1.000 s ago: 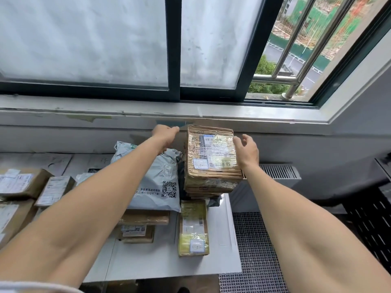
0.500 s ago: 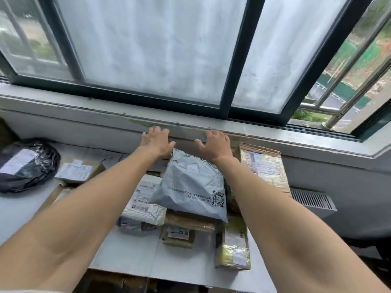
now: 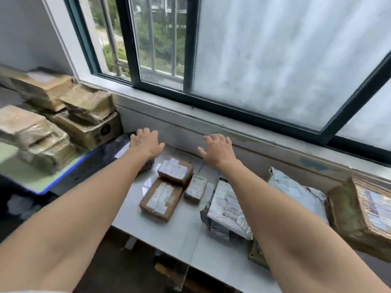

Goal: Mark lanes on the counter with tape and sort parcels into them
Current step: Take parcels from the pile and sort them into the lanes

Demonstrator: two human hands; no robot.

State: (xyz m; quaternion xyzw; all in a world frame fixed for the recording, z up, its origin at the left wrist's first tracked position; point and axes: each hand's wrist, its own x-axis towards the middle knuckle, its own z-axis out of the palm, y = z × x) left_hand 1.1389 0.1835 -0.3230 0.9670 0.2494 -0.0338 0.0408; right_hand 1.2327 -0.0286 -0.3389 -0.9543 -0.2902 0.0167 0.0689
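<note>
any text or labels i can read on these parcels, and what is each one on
Nothing is legible; the frame is motion-blurred.
Label on the nearest small box: print too blurred.
Label on the white mailer: too blurred.
Label on the large taped box: too blurred.
Round mark on the stacked box: unreadable.

Dark-framed sliding window across top of frame. Frosted pane upper right. Metal bars & greenery outside, upper centre. Grey sill runs diag. below. Grey wall upper left.
</note>
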